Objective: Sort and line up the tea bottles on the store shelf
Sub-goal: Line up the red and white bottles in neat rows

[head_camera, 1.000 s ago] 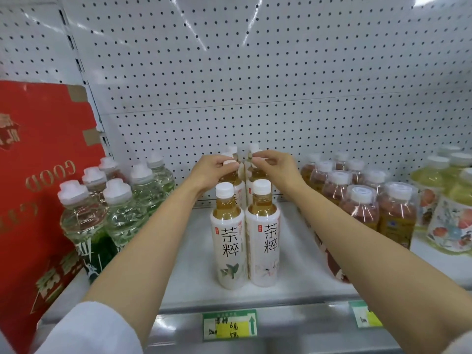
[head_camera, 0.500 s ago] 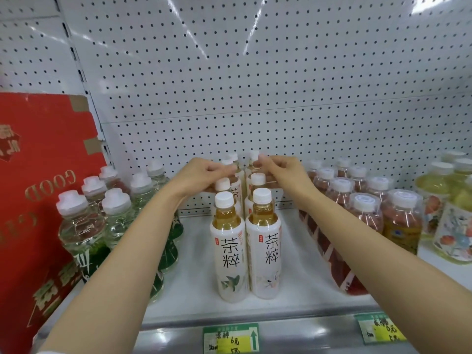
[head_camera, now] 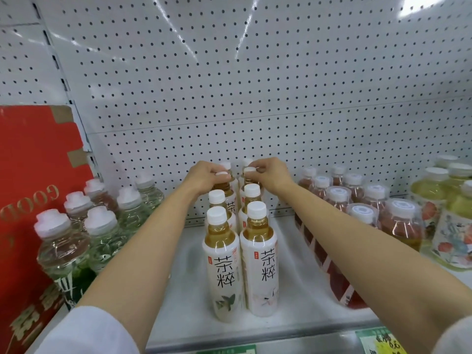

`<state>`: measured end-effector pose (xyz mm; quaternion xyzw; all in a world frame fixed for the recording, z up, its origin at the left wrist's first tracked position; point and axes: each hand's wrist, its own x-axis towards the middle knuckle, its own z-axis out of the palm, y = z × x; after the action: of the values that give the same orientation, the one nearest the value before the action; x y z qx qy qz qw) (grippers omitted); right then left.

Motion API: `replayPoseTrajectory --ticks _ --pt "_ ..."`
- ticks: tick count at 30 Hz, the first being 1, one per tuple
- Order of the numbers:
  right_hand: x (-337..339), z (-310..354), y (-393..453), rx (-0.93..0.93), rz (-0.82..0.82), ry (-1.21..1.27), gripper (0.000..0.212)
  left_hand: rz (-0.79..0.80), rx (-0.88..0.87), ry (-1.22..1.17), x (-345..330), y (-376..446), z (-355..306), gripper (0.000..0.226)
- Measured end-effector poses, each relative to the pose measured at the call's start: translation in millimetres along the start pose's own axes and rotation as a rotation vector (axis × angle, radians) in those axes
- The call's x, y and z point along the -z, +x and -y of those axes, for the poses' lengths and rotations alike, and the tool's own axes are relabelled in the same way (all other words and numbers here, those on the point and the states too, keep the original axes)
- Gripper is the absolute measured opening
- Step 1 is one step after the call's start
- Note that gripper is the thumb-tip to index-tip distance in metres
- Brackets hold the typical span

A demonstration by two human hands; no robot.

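Two rows of white-labelled tea bottles with white caps run front to back at the middle of the shelf [head_camera: 293,305]. The front left bottle [head_camera: 224,272] and front right bottle [head_camera: 261,267] stand upright, side by side and touching. My left hand [head_camera: 204,176] grips the cap of a bottle [head_camera: 222,186] farther back in the left row. My right hand [head_camera: 270,172] pinches the cap of the matching bottle [head_camera: 251,178] in the right row. More caps show behind both hands near the pegboard.
Clear bottles [head_camera: 63,241] with white caps stand at the left, before a red carton [head_camera: 33,175]. Reddish tea bottles [head_camera: 362,215] crowd the right, yellow-green floral ones [head_camera: 454,226] beyond. A perforated back wall [head_camera: 255,98] closes the shelf. Price tags [head_camera: 380,341] hang on the front edge.
Both hands have stayed on the caps of the rear bottles. The view has shifted closer and lower, so the front pair looks bigger.
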<state>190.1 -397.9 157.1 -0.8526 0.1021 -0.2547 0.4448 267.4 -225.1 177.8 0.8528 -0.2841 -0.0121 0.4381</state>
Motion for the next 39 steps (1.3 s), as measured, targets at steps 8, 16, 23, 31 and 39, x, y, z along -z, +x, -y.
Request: replayPoseTrajectory --ticks 8,16,23,31,39 --pt "12.3 11.7 -24.7 0.095 0.076 -0.035 0.025 0.021 0.006 0.006 7.8 -20.8 -2.4 0.030" --pt "12.6 -0.2 15.5 0.012 -0.136 0.160 0.029 -0.177 -0.030 -0.167 12.1 15.6 -4.1 0.039" --pt "-8.5 -25.8 52.2 -0.104 -0.044 0.078 0.051 0.003 0.055 0.044 -8.1 60.1 12.2 0.053" --pt "-31.8 -30.0 65.3 -0.081 0.019 -0.026 0.033 -0.040 0.001 0.038 -13.0 63.8 24.2 0.036" --pt "-21.8 -21.0 41.6 -0.052 0.137 0.061 0.035 -0.004 0.007 0.005 3.9 38.0 28.1 0.036"
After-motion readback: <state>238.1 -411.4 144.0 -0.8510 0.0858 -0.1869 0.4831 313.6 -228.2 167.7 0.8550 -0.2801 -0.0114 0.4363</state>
